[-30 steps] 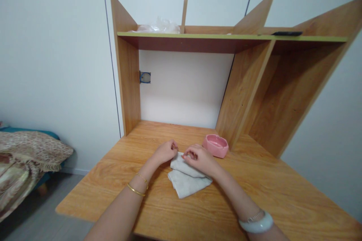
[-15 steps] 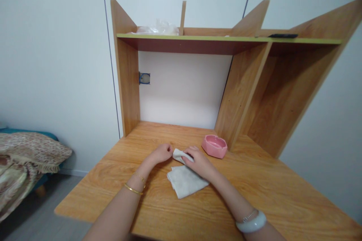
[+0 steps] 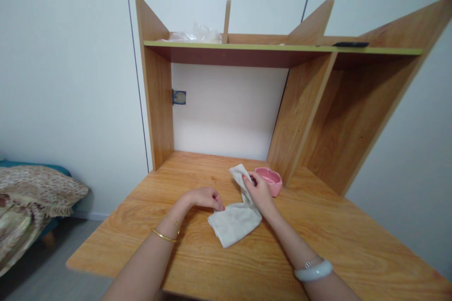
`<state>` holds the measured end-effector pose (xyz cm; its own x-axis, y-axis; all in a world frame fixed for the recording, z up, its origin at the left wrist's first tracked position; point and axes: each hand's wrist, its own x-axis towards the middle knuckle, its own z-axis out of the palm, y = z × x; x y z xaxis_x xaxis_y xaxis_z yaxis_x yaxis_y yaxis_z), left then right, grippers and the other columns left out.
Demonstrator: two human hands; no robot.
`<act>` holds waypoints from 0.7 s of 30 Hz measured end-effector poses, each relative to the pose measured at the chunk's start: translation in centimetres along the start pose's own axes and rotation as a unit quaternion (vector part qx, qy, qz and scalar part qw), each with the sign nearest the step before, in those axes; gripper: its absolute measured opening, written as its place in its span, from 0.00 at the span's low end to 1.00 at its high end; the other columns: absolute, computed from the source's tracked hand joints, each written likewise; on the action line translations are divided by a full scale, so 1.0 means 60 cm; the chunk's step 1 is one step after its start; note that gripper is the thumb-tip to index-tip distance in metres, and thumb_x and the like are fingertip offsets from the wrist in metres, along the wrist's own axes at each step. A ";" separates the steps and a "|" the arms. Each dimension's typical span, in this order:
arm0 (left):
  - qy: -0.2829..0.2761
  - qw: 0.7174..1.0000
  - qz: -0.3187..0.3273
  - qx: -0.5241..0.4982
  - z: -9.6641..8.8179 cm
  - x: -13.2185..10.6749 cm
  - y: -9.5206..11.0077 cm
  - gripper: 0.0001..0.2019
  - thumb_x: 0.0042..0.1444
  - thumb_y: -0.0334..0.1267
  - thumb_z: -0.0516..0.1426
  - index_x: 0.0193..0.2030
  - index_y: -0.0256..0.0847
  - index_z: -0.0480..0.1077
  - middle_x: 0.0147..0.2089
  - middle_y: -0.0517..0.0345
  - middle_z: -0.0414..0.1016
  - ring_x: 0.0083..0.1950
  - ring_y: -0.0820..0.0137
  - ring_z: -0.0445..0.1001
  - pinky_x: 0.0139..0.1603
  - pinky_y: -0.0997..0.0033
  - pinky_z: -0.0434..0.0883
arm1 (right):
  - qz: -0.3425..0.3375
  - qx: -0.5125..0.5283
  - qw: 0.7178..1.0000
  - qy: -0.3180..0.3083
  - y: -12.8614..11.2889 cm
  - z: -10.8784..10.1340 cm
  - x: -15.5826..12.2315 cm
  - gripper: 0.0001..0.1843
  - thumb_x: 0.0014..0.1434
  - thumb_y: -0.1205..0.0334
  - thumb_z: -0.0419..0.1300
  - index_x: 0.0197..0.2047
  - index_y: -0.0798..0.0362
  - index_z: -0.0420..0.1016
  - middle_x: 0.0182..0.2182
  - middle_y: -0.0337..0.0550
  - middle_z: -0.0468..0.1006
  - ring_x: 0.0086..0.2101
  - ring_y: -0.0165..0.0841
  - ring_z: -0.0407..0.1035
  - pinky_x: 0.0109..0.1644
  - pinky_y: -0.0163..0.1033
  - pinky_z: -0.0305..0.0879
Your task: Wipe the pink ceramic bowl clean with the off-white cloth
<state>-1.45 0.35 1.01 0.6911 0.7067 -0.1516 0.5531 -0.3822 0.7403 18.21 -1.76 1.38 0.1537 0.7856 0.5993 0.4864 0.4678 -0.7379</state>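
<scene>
A pale grey-white cloth [image 3: 235, 225] lies folded on the wooden desk, one end raised off the surface. My right hand [image 3: 260, 192] pinches that raised end between thumb and fingers, just in front of a pink angular ashtray [image 3: 274, 183]. My left hand [image 3: 206, 197] is closed, its fingertips pressed together on the upper left edge of the cloth's flat part. Part of the ashtray is hidden behind my right hand.
The wooden desk [image 3: 169, 225] carries a hutch whose shelf [image 3: 254, 47] holds a clear plastic bag [image 3: 197, 34] and a flat black object [image 3: 351, 44]. A wall socket box [image 3: 179, 98] shows at the back. At left stands a bed with a patterned blanket [image 3: 38, 188].
My right hand has lifted the cloth's end up and to the right, unfolding it. My left hand has come down slightly onto the cloth's left edge.
</scene>
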 end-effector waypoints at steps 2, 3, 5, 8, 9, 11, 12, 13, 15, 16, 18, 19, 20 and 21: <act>-0.024 1.000 0.003 -0.009 0.002 0.000 0.001 0.07 0.39 0.38 0.58 0.24 0.37 0.72 0.22 0.64 0.69 0.25 0.76 0.63 0.26 0.78 0.59 | 0.003 0.023 0.999 0.031 0.001 -0.004 0.005 0.13 0.50 0.53 0.53 0.30 0.54 0.69 0.27 0.43 0.74 0.29 0.34 0.66 0.33 0.37 0.61; -0.026 1.000 0.000 -0.007 0.003 0.001 0.001 0.07 0.38 0.38 0.58 0.25 0.37 0.72 0.23 0.63 0.69 0.26 0.75 0.64 0.27 0.78 0.60 | 0.008 0.034 0.998 0.048 0.001 -0.006 0.007 0.13 0.49 0.53 0.54 0.30 0.54 0.69 0.27 0.42 0.74 0.28 0.34 0.66 0.33 0.37 0.61; -0.016 1.000 -0.005 0.006 0.003 0.000 0.002 0.07 0.39 0.37 0.58 0.25 0.37 0.72 0.23 0.63 0.70 0.26 0.75 0.64 0.26 0.78 0.60 | 0.023 0.061 0.995 0.081 0.005 -0.009 0.014 0.13 0.48 0.52 0.54 0.30 0.54 0.68 0.25 0.41 0.73 0.28 0.33 0.65 0.33 0.37 0.61; 0.021 0.998 -0.021 0.056 0.000 -0.002 0.002 0.05 0.40 0.34 0.56 0.24 0.36 0.72 0.22 0.64 0.69 0.25 0.75 0.63 0.25 0.78 0.59 | 0.048 0.097 0.985 0.131 0.016 -0.016 0.024 0.14 0.45 0.51 0.55 0.30 0.53 0.66 0.25 0.40 0.72 0.28 0.33 0.66 0.33 0.37 0.61; 0.043 0.995 -0.040 0.084 -0.002 -0.002 0.002 0.05 0.41 0.33 0.55 0.24 0.36 0.71 0.22 0.63 0.68 0.25 0.75 0.63 0.25 0.78 0.58 | 0.059 0.099 0.982 0.149 0.021 -0.018 0.027 0.14 0.45 0.51 0.55 0.30 0.52 0.65 0.25 0.40 0.72 0.28 0.33 0.66 0.32 0.37 0.61; 0.092 0.982 -0.087 0.140 -0.006 -0.004 0.003 0.05 0.41 0.33 0.53 0.24 0.36 0.71 0.22 0.62 0.68 0.26 0.74 0.64 0.25 0.77 0.59 | 0.087 0.091 0.975 0.185 0.031 -0.022 0.031 0.14 0.43 0.51 0.55 0.30 0.52 0.64 0.24 0.39 0.71 0.27 0.32 0.65 0.31 0.37 0.61; 0.113 0.975 -0.108 0.160 -0.008 -0.005 0.003 0.06 0.42 0.33 0.53 0.25 0.36 0.70 0.23 0.61 0.68 0.27 0.73 0.65 0.27 0.77 0.60 | 0.101 0.083 0.971 0.199 0.037 -0.024 0.032 0.13 0.43 0.51 0.54 0.29 0.52 0.64 0.24 0.38 0.71 0.26 0.32 0.64 0.30 0.37 0.61; 0.129 0.969 -0.124 0.173 -0.008 -0.006 0.003 0.06 0.42 0.34 0.53 0.26 0.36 0.70 0.25 0.59 0.69 0.29 0.71 0.66 0.28 0.75 0.61 | 0.112 0.074 0.969 0.208 0.042 -0.024 0.033 0.13 0.42 0.52 0.54 0.29 0.52 0.63 0.23 0.38 0.70 0.25 0.32 0.64 0.30 0.37 0.60; 0.163 0.958 -0.143 0.188 -0.008 -0.007 0.005 0.08 0.43 0.35 0.53 0.30 0.36 0.70 0.30 0.55 0.71 0.34 0.67 0.67 0.34 0.71 0.63 | 0.123 0.056 0.968 0.212 0.051 -0.024 0.032 0.11 0.41 0.54 0.53 0.27 0.51 0.62 0.21 0.37 0.69 0.24 0.32 0.63 0.29 0.37 0.60; 0.188 0.951 -0.145 0.199 -0.007 -0.007 0.007 0.10 0.43 0.36 0.54 0.33 0.36 0.70 0.33 0.53 0.71 0.38 0.64 0.67 0.38 0.69 0.63 | 0.124 0.049 0.970 0.206 0.054 -0.023 0.032 0.10 0.41 0.55 0.53 0.27 0.51 0.62 0.21 0.38 0.69 0.24 0.32 0.64 0.29 0.37 0.60; 0.244 0.937 -0.113 0.222 -0.002 -0.007 0.011 0.14 0.44 0.33 0.53 0.40 0.38 0.69 0.42 0.51 0.70 0.45 0.62 0.65 0.45 0.66 0.62 | 0.116 0.043 0.975 0.186 0.056 -0.021 0.030 0.10 0.41 0.56 0.54 0.27 0.51 0.61 0.22 0.39 0.69 0.24 0.33 0.64 0.29 0.38 0.61; 0.266 0.933 -0.075 0.230 0.001 -0.006 0.014 0.16 0.46 0.32 0.51 0.43 0.40 0.68 0.45 0.51 0.69 0.47 0.63 0.64 0.48 0.65 0.60 | 0.109 0.041 0.977 0.176 0.056 -0.021 0.028 0.10 0.42 0.56 0.54 0.28 0.51 0.60 0.22 0.40 0.70 0.24 0.33 0.65 0.30 0.38 0.61; 0.277 0.932 -0.024 0.232 0.005 -0.005 0.016 0.17 0.47 0.30 0.49 0.46 0.42 0.67 0.48 0.53 0.67 0.49 0.64 0.62 0.50 0.65 0.59 | 0.100 0.037 0.980 0.170 0.054 -0.020 0.027 0.10 0.43 0.56 0.54 0.29 0.51 0.60 0.23 0.41 0.71 0.25 0.34 0.65 0.31 0.39 0.62; 0.275 0.933 0.029 0.229 0.009 -0.003 0.020 0.19 0.49 0.28 0.47 0.48 0.44 0.66 0.50 0.55 0.67 0.50 0.65 0.62 0.52 0.65 0.58 | 0.089 0.029 0.982 0.166 0.052 -0.020 0.026 0.10 0.44 0.56 0.54 0.30 0.51 0.61 0.24 0.42 0.72 0.25 0.34 0.65 0.32 0.39 0.62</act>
<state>-0.67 -0.54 1.55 0.4530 0.8273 0.3321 0.7498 -0.5551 0.3600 20.99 0.43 0.39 0.5088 0.6860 0.5202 0.3781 0.3648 -0.8509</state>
